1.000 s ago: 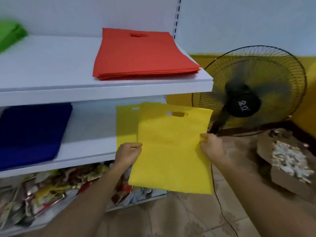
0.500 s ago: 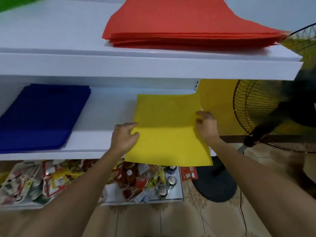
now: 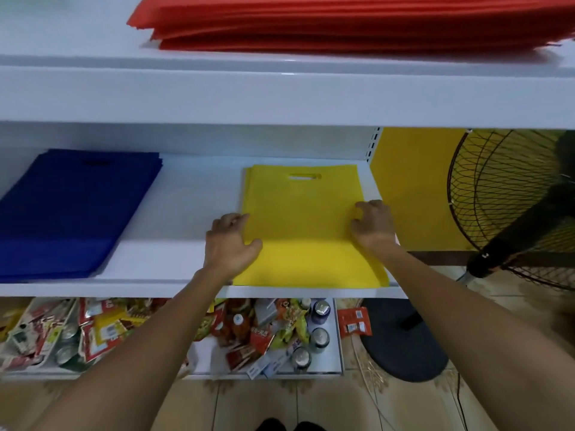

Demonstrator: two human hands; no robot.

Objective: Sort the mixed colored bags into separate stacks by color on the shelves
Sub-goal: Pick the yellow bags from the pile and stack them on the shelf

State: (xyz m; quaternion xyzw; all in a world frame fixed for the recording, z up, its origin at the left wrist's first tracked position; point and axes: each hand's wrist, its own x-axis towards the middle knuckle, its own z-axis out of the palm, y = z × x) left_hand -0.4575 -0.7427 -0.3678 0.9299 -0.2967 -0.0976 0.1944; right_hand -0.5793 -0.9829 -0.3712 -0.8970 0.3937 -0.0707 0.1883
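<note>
yellow bag (image 3: 305, 231): flat at right end of middle shelf (image 3: 186, 262), reaching its front edge | left hand (image 3: 228, 244): grips bag's left edge, thumb on top | right hand (image 3: 373, 225): curled fingers hold right edge | blue stack (image 3: 71, 209): left end | red stack (image 3: 342, 23): upper shelf (image 3: 93, 88)

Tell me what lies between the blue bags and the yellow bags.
Head view: only bare white shelf between blue bags and yellow bags, plus the left hand at the yellow edge.

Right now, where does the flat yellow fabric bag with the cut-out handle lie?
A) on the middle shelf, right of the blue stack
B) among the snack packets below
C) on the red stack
A: the yellow bag lies on the middle shelf, blue stack to its left.
</note>
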